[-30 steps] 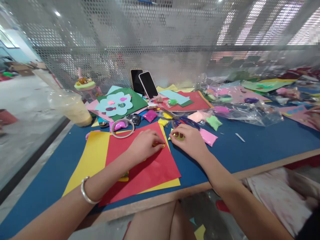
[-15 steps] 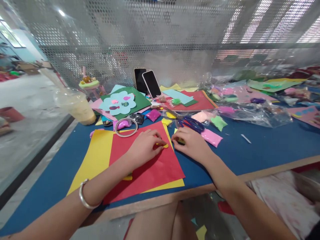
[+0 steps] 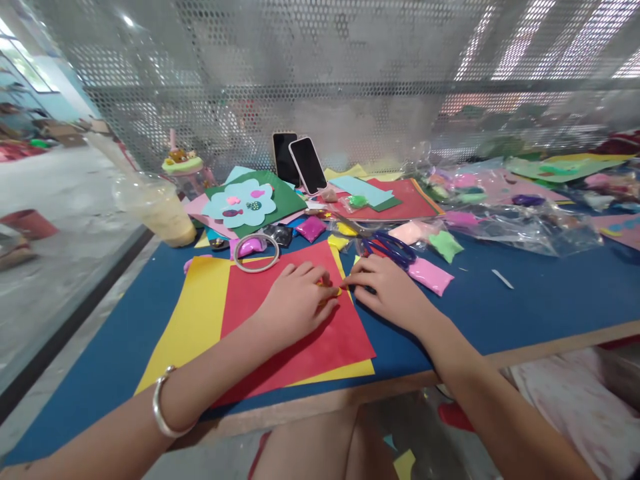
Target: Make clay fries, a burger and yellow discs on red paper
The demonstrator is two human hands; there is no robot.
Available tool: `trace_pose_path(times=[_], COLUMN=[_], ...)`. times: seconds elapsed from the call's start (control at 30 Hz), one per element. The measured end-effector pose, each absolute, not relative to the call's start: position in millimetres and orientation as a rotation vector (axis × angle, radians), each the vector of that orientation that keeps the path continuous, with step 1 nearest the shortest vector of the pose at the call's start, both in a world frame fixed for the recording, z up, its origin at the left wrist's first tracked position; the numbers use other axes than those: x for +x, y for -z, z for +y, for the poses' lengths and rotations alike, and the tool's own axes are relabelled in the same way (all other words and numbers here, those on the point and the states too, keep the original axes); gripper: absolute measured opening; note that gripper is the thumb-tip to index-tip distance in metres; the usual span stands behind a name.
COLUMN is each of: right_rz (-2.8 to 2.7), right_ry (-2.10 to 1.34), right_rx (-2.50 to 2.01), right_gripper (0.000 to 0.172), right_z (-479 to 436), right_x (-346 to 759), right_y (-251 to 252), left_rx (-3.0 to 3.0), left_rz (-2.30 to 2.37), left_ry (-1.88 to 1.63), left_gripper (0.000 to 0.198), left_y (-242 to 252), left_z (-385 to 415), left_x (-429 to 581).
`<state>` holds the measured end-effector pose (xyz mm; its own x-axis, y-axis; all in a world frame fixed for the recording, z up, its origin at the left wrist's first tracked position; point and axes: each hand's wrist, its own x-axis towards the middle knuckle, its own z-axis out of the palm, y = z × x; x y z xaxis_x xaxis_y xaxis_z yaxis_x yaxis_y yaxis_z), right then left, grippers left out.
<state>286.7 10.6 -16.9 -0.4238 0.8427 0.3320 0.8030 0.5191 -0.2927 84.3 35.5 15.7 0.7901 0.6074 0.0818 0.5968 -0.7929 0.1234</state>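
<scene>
My left hand (image 3: 303, 297) rests over a red sheet of paper (image 3: 300, 360), its fingers closed on a small piece of yellow clay (image 3: 339, 291). Most of that piece is hidden under the fingers; only its right tip shows. From the right, my right hand (image 3: 387, 290) reaches to this tip with curled fingers and seems to pinch it. Under the red sheet lies a larger yellow sheet (image 3: 193, 313), showing at the left and along the right edge. A pale ring (image 3: 256, 268) lies across the top edge of both sheets.
Blue-handled scissors (image 3: 393, 248) and a pink clay packet (image 3: 431, 275) lie beyond my right hand. Two phones (image 3: 307, 165) lean on the perforated metal screen. A plastic drink cup (image 3: 163, 213) stands back left, near a light-blue cloud cutout (image 3: 240, 204). Clear plastic bags (image 3: 525, 227) lie right.
My right hand's fingertips have come over to the yellow clay's tip; before, they were apart from it. My left hand has stayed on the red sheet. The whole view has shifted slightly.
</scene>
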Motion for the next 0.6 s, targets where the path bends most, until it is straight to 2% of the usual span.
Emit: trace_pose_path(times=[0.6], right_rz=[-2.368], right_ry=[-0.097], right_rx=[-1.376], right_gripper=[0.027], right_z=[9.5], right_x=[284.8], right_y=[14.9], left_rx=[2.802], left_rz=[1.031], left_ry=[-0.319], left_gripper=[0.030], left_y=[-6.6], left_z=[29.3], left_x=[78.1])
